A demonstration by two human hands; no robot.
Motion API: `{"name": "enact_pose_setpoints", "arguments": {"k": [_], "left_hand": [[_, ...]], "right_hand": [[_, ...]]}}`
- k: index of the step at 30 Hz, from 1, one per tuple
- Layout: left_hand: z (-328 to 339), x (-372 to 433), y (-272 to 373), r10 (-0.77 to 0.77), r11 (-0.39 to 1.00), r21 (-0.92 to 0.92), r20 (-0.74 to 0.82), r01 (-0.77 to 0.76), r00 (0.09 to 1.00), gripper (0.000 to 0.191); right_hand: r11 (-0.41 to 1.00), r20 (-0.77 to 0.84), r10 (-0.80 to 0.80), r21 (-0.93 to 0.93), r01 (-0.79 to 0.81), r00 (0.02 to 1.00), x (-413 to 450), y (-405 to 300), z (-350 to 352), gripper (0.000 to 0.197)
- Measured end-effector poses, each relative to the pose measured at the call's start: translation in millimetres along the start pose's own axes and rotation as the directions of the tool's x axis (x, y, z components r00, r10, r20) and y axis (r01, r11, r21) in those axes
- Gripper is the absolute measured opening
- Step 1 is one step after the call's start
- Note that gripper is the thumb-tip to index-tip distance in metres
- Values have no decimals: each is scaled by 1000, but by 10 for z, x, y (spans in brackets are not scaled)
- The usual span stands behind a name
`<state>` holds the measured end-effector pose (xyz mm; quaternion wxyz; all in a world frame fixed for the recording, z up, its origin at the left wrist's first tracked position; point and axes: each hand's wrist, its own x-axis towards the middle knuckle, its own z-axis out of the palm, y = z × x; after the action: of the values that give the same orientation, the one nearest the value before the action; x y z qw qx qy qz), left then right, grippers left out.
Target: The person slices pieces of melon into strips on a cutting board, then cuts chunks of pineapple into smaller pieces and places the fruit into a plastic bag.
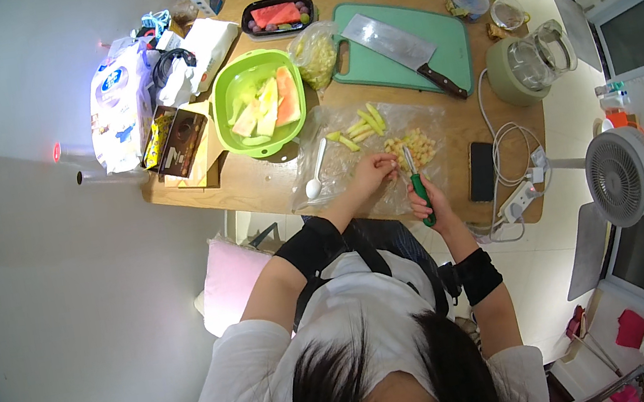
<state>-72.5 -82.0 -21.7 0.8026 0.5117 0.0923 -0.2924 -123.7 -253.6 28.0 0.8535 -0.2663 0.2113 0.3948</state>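
Observation:
My right hand [431, 204] grips the green handle of a peeler or small knife [419, 185], its metal blade over a pile of diced pale fruit or rind [419, 144]. Close to the blade, my left hand [378, 169] has its fingers bent near the pile's left edge; whether it pinches a piece is too small to tell. Both are above a clear plastic sheet [317, 132] on the wooden table. Pale green strips [372, 119] lie just beyond the pile. A white plastic spoon [315, 184] rests to the left of my left hand.
A cleaver [388, 39] lies on a green cutting board [447, 36]. Left of it are a bag of cut pieces [314, 54] and a green basin [223, 115] with melon rinds. A phone [481, 170], cables, a power strip [517, 203] and a kettle-like appliance [513, 73] occupy the right side.

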Motion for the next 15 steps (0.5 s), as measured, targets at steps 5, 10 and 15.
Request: {"name": "enact_pose_setpoints", "arguments": {"k": [5,10,15], "left_hand": [[333,13,242,157,793,604,-76,-80,985,26],[377,110,136,569,466,783,91,-412,817,24],[50,-299,240,609,365,921,-124,-137,783,14]], "right_hand": [[958,-203,-231,-219,185,952,-73,3,49,42],[860,-378,-441,-436,264,814,-37,80,-24,41],[508,-279,-561,-860,57,779,-18,177,135,32]]}}
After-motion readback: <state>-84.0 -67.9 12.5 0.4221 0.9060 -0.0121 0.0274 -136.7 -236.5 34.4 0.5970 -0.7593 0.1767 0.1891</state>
